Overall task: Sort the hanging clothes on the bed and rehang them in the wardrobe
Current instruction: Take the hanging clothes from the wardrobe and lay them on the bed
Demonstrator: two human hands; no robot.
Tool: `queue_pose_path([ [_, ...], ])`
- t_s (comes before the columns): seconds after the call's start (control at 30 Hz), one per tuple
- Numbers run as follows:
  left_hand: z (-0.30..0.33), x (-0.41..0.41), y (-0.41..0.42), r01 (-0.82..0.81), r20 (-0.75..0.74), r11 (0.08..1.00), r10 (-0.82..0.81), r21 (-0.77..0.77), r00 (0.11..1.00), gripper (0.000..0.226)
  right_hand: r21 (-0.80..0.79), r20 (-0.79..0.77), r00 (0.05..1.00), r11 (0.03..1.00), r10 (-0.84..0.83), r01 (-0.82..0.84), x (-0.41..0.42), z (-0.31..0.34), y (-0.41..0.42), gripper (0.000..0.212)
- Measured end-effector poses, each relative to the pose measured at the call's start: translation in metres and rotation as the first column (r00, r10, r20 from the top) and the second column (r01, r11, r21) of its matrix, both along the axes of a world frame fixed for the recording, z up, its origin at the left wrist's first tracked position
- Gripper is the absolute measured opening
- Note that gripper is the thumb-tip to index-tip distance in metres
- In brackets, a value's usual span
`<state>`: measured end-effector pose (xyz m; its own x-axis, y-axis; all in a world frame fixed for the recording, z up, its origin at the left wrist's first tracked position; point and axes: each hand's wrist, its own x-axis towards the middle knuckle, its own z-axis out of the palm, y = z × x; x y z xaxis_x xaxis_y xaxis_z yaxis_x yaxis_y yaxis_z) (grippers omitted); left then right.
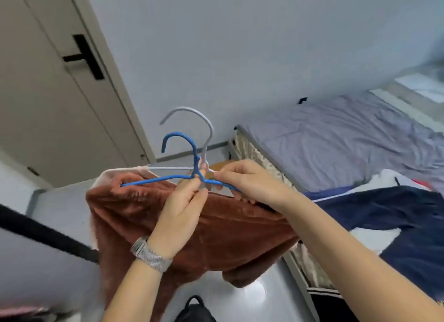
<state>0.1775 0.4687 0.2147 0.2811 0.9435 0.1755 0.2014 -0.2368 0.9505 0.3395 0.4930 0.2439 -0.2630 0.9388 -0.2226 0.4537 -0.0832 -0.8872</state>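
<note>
Two hangers, necks crossed, arms lying left-right. Left hand (185,201) fingers pinch blue wire hanger (179,177) neck; right hand (242,177) pinches grey wire hanger (206,143) just beside. Rust-brown fleece garment (216,228) hangs below.

Two hangers (192,163) sit between the hands, garment (216,225) beneath, door (48,93) left, bed (348,141) right.

light: soft, even daylight | blur: slight overall | edges: wide-angle bending
</note>
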Motion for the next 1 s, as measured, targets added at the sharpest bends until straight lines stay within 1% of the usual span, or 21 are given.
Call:
queue_pose_path([
  [0.1,-0.016,0.054,0.033,0.183,-0.196,0.981,-0.167,0.064,0.966,0.039,-0.032,0.035,0.980,0.980,-0.196,0.198,0.062,-0.007,0.000,0.042],
  [0.17,-0.027,0.087,0.060,0.326,-0.311,0.943,-0.293,0.060,0.904,0.036,-0.078,0.076,0.945,0.943,-0.319,0.324,0.097,-0.014,0.002,0.044],
  [0.23,-0.035,0.117,0.088,0.443,-0.377,0.894,-0.391,0.060,0.840,0.031,-0.134,0.101,0.894,0.884,-0.437,0.448,0.130,-0.021,0.006,0.043],
  [0.27,-0.037,0.132,0.102,0.466,-0.381,0.883,-0.411,0.062,0.828,0.028,-0.157,0.113,0.862,0.847,-0.495,0.507,0.147,-0.022,0.008,0.042],
  [0.3,-0.037,0.146,0.116,0.461,-0.363,0.885,-0.407,0.071,0.838,0.023,-0.177,0.130,0.829,0.810,-0.544,0.559,0.163,-0.022,0.009,0.041],
  [0.37,-0.031,0.176,0.143,0.378,-0.294,0.914,-0.324,0.147,0.899,0.030,-0.207,0.161,0.782,0.754,-0.603,0.624,0.195,-0.014,0.009,0.036],
  [0.4,-0.027,0.192,0.158,0.333,-0.280,0.913,-0.264,0.234,0.923,0.033,-0.224,0.165,0.767,0.734,-0.620,0.641,0.211,-0.008,0.008,0.034],
  [0.43,-0.024,0.209,0.173,0.323,-0.305,0.884,-0.222,0.339,0.926,0.034,-0.243,0.162,0.755,0.715,-0.636,0.655,0.228,-0.001,0.006,0.033],
  [0.47,-0.023,0.229,0.190,0.368,-0.366,0.836,-0.220,0.407,0.904,0.042,-0.260,0.161,0.743,0.699,-0.650,0.667,0.244,0.005,0.004,0.033],
  [0.5,-0.025,0.252,0.205,0.453,-0.456,0.782,-0.246,0.427,0.855,0.057,-0.268,0.166,0.732,0.685,-0.660,0.678,0.260,0.011,0.001,0.035],
  [0.53,-0.028,0.276,0.218,0.542,-0.551,0.734,-0.274,0.410,0.788,0.071,-0.267,0.176,0.724,0.675,-0.667,0.688,0.275,0.018,-0.002,0.036],
  [0.57,-0.032,0.300,0.225,0.607,-0.616,0.697,-0.297,0.382,0.729,0.081,-0.261,0.182,0.715,0.668,-0.675,0.697,0.290,0.024,-0.005,0.037],
  [0.63,-0.036,0.347,0.231,0.688,-0.665,0.631,-0.344,0.360,0.663,0.086,-0.246,0.165,0.688,0.646,-0.707,0.723,0.323,0.041,-0.012,0.040],
  [0.7,-0.032,0.393,0.229,0.727,-0.651,0.567,-0.391,0.386,0.651,0.082,-0.225,0.112,0.647,0.614,-0.754,0.756,0.360,0.061,-0.024,0.042],
  [0.77,-0.025,0.440,0.225,0.720,-0.599,0.531,-0.420,0.447,0.682,0.071,-0.191,0.079,0.618,0.597,-0.782,0.779,0.399,0.074,-0.038,0.042],
  [0.83,-0.028,0.483,0.218,0.712,-0.587,0.526,-0.420,0.464,0.692,0.057,-0.130,0.130,0.593,0.579,-0.795,0.805,0.436,0.069,-0.052,0.043],
  [0.87,-0.036,0.503,0.214,0.724,-0.615,0.522,-0.406,0.451,0.676,0.048,-0.097,0.172,0.570,0.562,-0.804,0.821,0.453,0.059,-0.059,0.043],
  [0.93,-0.059,0.539,0.206,0.777,-0.690,0.479,-0.395,0.409,0.607,0.034,-0.075,0.237,0.520,0.519,-0.821,0.852,0.485,0.026,-0.073,0.041],
  [0.97,-0.075,0.556,0.203,0.817,-0.731,0.446,-0.406,0.366,0.549,0.029,-0.086,0.250,0.505,0.501,-0.826,0.861,0.500,0.005,-0.081,0.040],
  [1.0,-0.090,0.571,0.199,0.862,-0.774,0.410,-0.426,0.297,0.469,0.025,-0.095,0.258,0.495,0.488,-0.830,0.868,0.514,-0.017,-0.089,0.039],
])
